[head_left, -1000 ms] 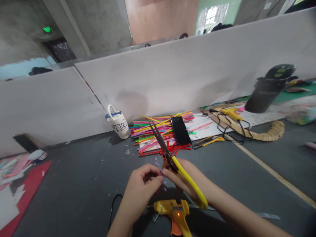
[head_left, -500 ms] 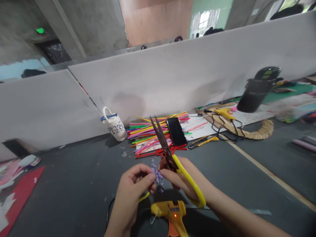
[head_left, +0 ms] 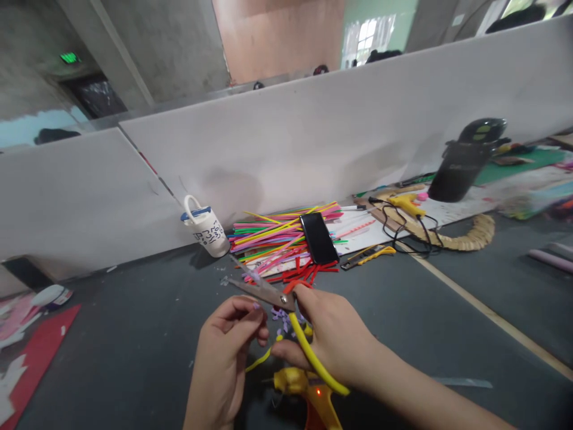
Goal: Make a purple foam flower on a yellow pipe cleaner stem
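My left hand (head_left: 228,346) is closed, thumb and forefinger pinched on a tiny purple scrap (head_left: 256,306). My right hand (head_left: 333,334) grips scissors (head_left: 283,300) with a yellow and an orange-red handle loop. Their parted blades point left, just above my left fingertips, and a pale purple piece appears to lie by the blades. Small purple bits (head_left: 281,319) lie on the table beneath the scissors, partly hidden. Between my hands runs a thin yellow strip (head_left: 262,360). Below my right hand, a yellow glue gun (head_left: 293,380) with a lit red light is partly covered.
Colourful fuzzy sticks (head_left: 268,236) lie in a pile beyond my hands, with a black phone (head_left: 319,237) on them. A white cup (head_left: 208,233) stands left, a cutter knife (head_left: 369,255) right. Farther right are another glue gun (head_left: 406,204) and a black bottle (head_left: 465,161).
The scissors have swung from pointing away to pointing left, and their blades have spread wider. My right fingers have left the purple bits; my left hand has shifted slightly left.
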A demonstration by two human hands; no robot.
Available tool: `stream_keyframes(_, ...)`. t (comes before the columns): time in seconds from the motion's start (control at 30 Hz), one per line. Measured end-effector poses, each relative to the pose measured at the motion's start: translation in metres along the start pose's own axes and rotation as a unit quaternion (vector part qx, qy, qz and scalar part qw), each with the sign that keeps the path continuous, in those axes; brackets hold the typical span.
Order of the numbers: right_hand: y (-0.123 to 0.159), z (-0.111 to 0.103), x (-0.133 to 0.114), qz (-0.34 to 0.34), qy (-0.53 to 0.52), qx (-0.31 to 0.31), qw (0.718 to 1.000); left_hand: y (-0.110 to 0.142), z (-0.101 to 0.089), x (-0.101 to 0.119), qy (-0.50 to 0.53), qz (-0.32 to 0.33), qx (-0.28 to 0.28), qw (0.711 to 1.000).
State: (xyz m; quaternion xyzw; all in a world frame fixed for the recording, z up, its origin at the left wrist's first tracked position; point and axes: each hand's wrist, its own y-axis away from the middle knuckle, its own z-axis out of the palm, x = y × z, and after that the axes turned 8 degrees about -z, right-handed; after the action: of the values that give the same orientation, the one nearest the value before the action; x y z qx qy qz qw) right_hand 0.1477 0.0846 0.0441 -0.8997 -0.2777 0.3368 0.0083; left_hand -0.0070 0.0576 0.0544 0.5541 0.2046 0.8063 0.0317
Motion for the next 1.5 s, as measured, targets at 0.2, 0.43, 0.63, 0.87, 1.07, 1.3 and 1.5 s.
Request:
stream_keyframes(0.2,0.005,0.013,0.005,-0.073,0.072,0.048,0.994,0.003,-0.002,0.004,0.057,0.069,0.036,0.995)
stream_keyframes(0.43,0.006,0.020,0.006,-0.096,0.097,0.073,0.988,0.009,0.002,0.007,0.032,0.141,0.081,0.986)
stream_keyframes(0.63,0.007,0.018,0.006,-0.117,0.110,0.103,0.982,0.010,0.000,0.006,0.002,0.161,0.085,0.983)
stream_keyframes(0.87,0.008,0.019,0.004,-0.144,0.118,0.127,0.974,0.010,-0.002,0.005,-0.038,0.172,0.099,0.979)
stream_keyframes(1.07,0.007,0.020,0.006,-0.130,0.125,0.114,0.977,0.008,-0.002,0.003,-0.030,0.163,0.095,0.982)
stream_keyframes(1.3,0.007,0.020,0.004,-0.122,0.128,0.093,0.980,0.011,-0.004,0.002,-0.033,0.151,0.100,0.983)
stream_keyframes(1.5,0.007,0.020,0.006,-0.117,0.129,0.087,0.981,0.012,-0.003,0.007,-0.036,0.150,0.101,0.983)
